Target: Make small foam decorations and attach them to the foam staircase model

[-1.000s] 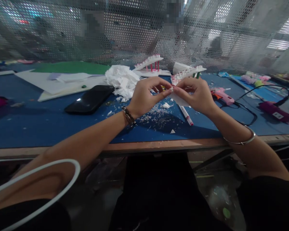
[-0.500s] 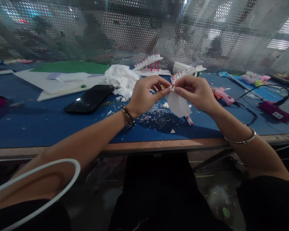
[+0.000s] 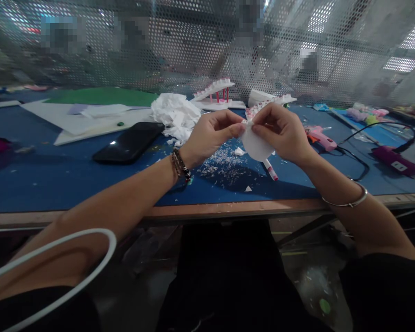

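Note:
Between my two hands a thin white piece of paper (image 3: 257,146) hangs above the blue tabletop, its lower edge rounded. My left hand (image 3: 209,138) pinches the upper left edge with thumb and forefinger. At the top right of the same piece, my right hand (image 3: 283,133) grips with fingers curled and thumb pressed in. The exact contact between the fingertips is too small to make out. Just below the paper lies a white and red marker-like stick (image 3: 271,170). White crumbs and shreds (image 3: 221,163) are scattered under my hands.
A black phone-like slab (image 3: 129,144) and a crumpled white paper heap (image 3: 174,113) lie to the left. Behind stand white pieces on red posts (image 3: 214,87). A pink glue gun (image 3: 323,138) with a black cord rests right. A perforated metal screen (image 3: 193,46) closes the back.
The white paper has turned and shifted slightly, and its lower edge now looks rounder and higher. More of the red and white stick shows. Both hands stay close together.

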A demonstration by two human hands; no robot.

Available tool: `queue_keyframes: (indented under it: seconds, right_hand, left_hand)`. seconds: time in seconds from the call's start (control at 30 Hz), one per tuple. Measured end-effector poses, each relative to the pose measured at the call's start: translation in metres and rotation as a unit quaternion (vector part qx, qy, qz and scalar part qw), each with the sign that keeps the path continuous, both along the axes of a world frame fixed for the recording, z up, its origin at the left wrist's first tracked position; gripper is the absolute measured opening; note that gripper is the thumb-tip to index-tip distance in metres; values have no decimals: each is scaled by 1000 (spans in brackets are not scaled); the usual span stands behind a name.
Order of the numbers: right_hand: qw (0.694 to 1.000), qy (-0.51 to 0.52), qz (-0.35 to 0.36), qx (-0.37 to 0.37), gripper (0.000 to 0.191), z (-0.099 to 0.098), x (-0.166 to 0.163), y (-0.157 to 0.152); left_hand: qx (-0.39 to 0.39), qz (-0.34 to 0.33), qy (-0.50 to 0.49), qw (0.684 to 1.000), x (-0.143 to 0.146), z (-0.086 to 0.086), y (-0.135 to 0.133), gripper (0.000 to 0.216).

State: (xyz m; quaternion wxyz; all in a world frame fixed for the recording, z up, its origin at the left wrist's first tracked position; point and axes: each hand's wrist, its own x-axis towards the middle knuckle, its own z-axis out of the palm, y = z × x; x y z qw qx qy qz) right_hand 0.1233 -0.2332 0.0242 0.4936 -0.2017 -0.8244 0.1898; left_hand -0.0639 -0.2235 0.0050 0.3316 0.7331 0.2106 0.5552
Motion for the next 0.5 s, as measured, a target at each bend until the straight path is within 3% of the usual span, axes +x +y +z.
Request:
queue_keyframes:
  seconds: [0.2,0.5]
  right_hand:
    - [999,-28,13,9,19,-4,-2,2]
    - [996,-15,-47,69,3,-4,-3,0]
  left_hand:
    - [-3,-14,5,1000,2,0,-3,19]
    - [-20,14,-5,1000,7,-4,-2,26]
